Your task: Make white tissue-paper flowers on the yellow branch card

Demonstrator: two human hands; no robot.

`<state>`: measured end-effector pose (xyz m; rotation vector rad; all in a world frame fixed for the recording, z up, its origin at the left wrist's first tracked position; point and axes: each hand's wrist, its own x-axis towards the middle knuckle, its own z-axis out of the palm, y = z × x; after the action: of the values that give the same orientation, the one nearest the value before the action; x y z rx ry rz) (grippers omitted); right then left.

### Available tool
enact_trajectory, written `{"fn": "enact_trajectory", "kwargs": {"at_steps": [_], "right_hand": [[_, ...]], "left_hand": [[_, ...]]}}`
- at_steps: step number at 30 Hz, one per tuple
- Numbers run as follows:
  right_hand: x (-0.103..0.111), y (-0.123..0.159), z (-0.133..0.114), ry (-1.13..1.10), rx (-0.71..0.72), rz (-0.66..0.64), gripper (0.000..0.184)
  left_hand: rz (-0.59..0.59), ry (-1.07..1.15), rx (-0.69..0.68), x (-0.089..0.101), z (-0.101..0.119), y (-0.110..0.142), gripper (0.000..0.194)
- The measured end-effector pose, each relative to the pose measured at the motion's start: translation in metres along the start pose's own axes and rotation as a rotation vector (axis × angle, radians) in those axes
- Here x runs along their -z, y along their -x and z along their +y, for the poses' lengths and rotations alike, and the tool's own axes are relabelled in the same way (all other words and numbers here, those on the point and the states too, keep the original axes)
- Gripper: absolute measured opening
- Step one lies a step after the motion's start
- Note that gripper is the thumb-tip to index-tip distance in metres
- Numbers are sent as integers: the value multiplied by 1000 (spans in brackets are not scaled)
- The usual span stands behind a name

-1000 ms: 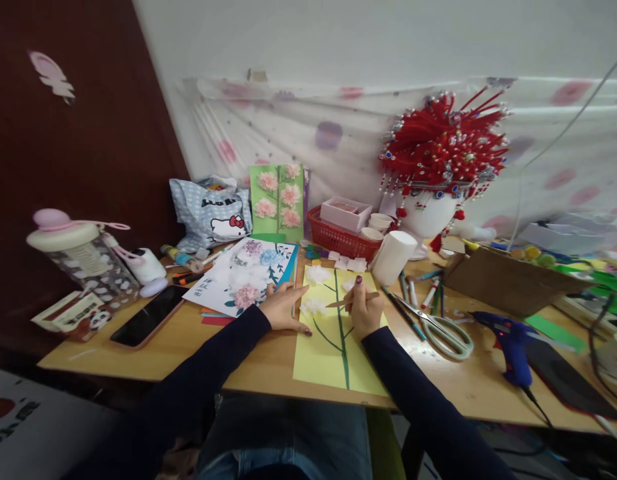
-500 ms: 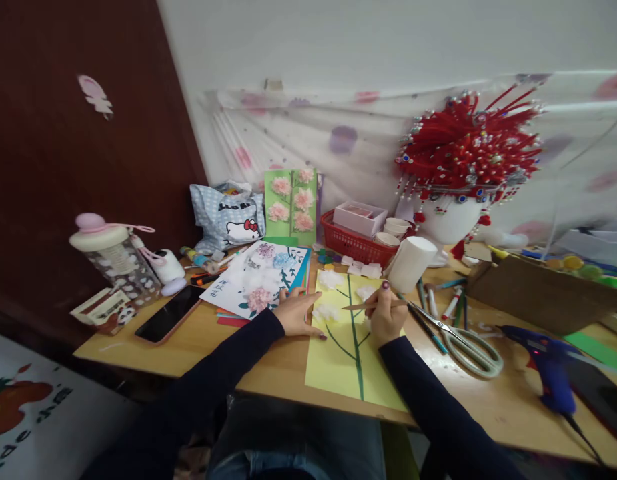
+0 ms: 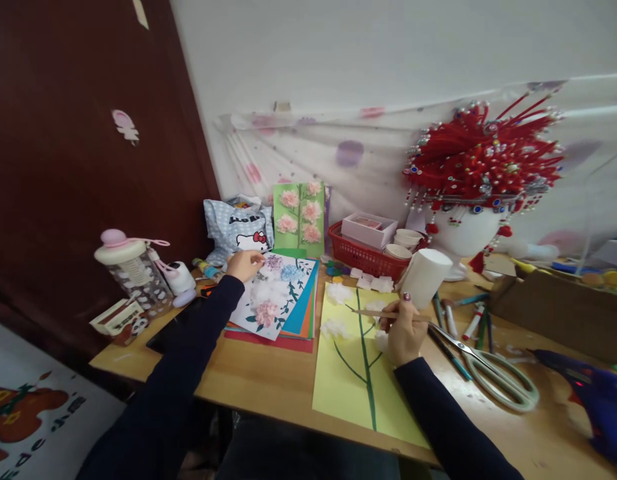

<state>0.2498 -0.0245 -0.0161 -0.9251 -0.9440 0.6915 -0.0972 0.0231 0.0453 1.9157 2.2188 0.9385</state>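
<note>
Yellow paper [image 3: 344, 393] lies under the right hand [image 3: 405, 335], the left hand [image 3: 245, 267] apart.

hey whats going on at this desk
A person's right grip holds a tan pointed stick over a yellow sheet with a green stem and white fluffy tufts. The left grip is at the far edge of a white flower sheet; whether it holds anything is unclear. Scissors and a glue gun lie to the right.
</note>
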Motion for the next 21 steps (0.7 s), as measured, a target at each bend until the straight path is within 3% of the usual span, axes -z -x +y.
{"fn": "enact_trajectory", "kwargs": {"at_steps": [5, 10, 15, 21], "right_hand": [[0, 2, 6, 38, -8, -42, 51], [2, 3, 8, 91, 6, -54, 54], [2, 4, 7, 115, 23, -69, 54], [2, 3, 7, 136, 52, -84, 54]], "left_hand": [[-49, -85, -74, -22, -7, -13, 21], [-89, -15, -62, -41, -10, -25, 7], [-42, 197, 53, -30, -11, -34, 14], [-104, 544, 154, -11, -6, -33, 32]]}}
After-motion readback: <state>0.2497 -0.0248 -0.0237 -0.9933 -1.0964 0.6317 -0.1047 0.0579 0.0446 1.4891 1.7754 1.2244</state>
